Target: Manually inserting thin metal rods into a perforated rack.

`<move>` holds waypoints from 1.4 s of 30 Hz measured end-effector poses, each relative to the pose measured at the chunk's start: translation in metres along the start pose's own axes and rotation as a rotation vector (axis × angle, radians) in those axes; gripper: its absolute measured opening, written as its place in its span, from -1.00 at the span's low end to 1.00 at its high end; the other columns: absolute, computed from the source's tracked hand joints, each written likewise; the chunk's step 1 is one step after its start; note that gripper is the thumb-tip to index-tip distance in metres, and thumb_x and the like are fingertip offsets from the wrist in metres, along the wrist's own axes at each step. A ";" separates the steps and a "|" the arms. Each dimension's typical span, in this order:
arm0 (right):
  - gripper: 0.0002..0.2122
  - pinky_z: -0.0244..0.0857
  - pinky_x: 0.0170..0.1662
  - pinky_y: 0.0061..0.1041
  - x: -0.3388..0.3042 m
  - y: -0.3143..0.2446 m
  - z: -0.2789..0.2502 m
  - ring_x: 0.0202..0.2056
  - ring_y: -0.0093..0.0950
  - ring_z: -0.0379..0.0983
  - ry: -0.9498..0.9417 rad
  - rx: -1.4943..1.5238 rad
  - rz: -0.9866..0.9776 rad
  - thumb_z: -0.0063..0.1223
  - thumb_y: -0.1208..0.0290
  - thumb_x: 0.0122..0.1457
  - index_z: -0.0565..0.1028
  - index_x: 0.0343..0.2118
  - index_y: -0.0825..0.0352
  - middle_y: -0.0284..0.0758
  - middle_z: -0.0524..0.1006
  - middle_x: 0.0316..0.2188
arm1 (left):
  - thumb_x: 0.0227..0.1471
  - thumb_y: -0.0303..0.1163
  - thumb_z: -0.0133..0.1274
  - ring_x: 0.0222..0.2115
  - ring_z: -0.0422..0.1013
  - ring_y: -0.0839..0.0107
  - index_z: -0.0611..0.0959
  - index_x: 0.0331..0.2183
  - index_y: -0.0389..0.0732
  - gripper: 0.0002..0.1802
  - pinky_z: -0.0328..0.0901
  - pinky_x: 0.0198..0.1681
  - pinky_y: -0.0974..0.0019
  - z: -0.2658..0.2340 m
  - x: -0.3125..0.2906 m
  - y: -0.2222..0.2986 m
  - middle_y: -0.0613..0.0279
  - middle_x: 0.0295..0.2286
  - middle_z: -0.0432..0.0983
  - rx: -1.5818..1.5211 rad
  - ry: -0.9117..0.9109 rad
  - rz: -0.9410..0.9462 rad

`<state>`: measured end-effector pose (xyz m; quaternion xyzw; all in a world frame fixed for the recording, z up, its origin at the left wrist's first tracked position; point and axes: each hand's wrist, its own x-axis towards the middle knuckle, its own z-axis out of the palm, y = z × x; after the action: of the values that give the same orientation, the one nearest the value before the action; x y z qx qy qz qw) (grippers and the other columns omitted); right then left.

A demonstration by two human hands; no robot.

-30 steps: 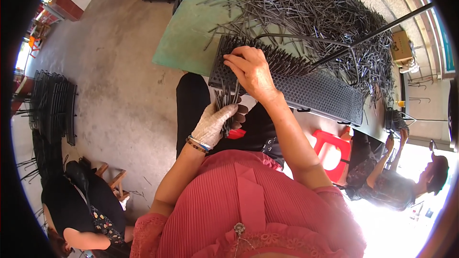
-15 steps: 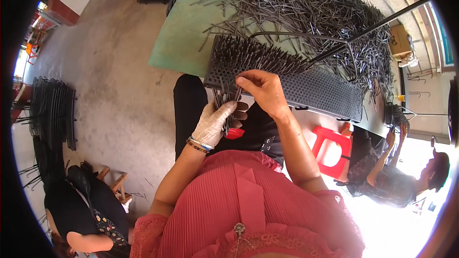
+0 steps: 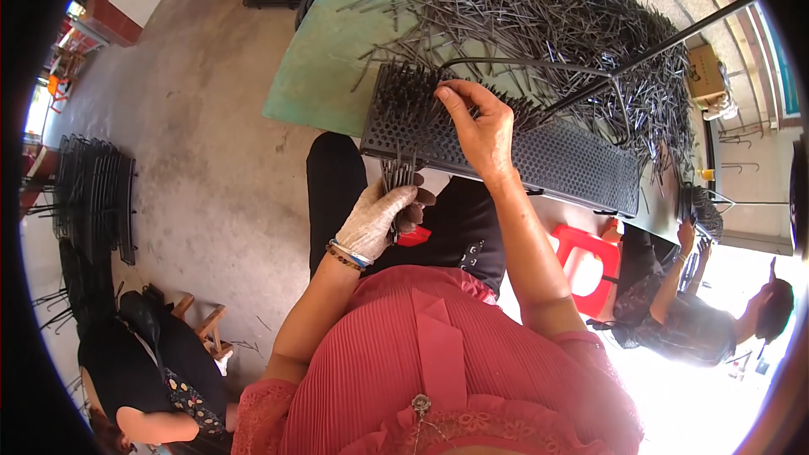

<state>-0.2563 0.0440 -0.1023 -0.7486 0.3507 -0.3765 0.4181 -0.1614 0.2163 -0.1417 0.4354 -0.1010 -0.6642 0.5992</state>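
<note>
Where the left hand (image 3: pixel 376 214) curls, black rods (image 3: pixel 397 172) protrude toward the perforated tray (image 3: pixel 577 164).

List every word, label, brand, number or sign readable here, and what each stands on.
No text is legible anywhere in this view.
Cardboard box: small dark marks, too small and blurred to read.
Black clothing over the lap: small pale marks; cannot tell whether lettering or decoration.

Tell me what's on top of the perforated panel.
Dark strips stand crowded on the far left of the panel. What the right hand covers there can't be seen.
</note>
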 end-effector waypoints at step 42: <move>-0.82 0.39 -0.21 -0.62 -0.024 0.006 -0.019 -0.34 -0.61 0.51 -0.017 0.258 0.197 0.10 0.47 0.21 0.53 -0.21 0.49 -0.30 0.61 -0.39 | 0.14 -0.32 0.05 -0.50 0.46 0.51 0.49 -0.13 -0.29 -0.70 0.36 -0.44 0.46 0.013 0.009 0.000 0.15 -0.37 0.58 0.072 -0.017 0.030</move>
<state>-0.2847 0.0553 -0.1069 -0.6539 0.3674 -0.3693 0.5487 -0.1695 0.2028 -0.1376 0.4493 -0.1367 -0.6547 0.5922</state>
